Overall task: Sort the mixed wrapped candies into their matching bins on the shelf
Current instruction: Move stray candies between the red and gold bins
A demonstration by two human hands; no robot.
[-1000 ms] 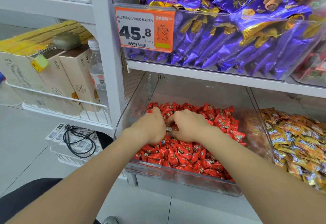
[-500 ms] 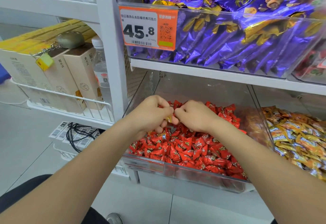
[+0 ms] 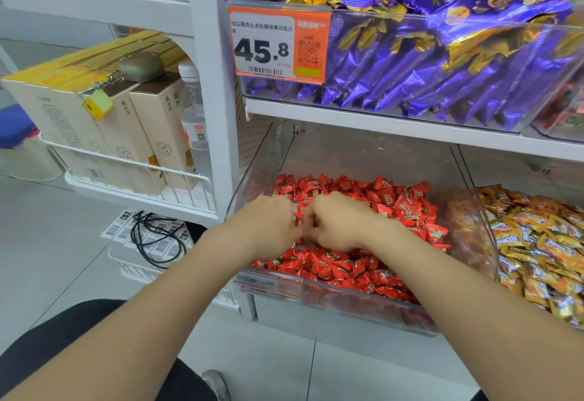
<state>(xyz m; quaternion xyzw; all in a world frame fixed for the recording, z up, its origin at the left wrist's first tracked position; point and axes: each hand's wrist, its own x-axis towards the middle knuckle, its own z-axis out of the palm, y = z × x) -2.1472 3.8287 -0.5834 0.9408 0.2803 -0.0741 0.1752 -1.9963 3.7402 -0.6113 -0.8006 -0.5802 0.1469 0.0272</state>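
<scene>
Left hand [image 3: 268, 225] and right hand [image 3: 336, 223] close together, knuckles up, amid red candies [image 3: 407, 209] in clear bin [image 3: 256, 165].

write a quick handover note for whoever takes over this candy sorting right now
Left hand and right hand: knuckles up, fingers curled, side by side in the clear plastic bin of red wrapped candies; whether either holds one is hidden.
Gold-orange wrapped candies fill the bin to the right; purple wrapped packs the bin above.
Done: no stray shows among the visible red ones.
Left: check under the hands, move any strays to matching bins.
</scene>
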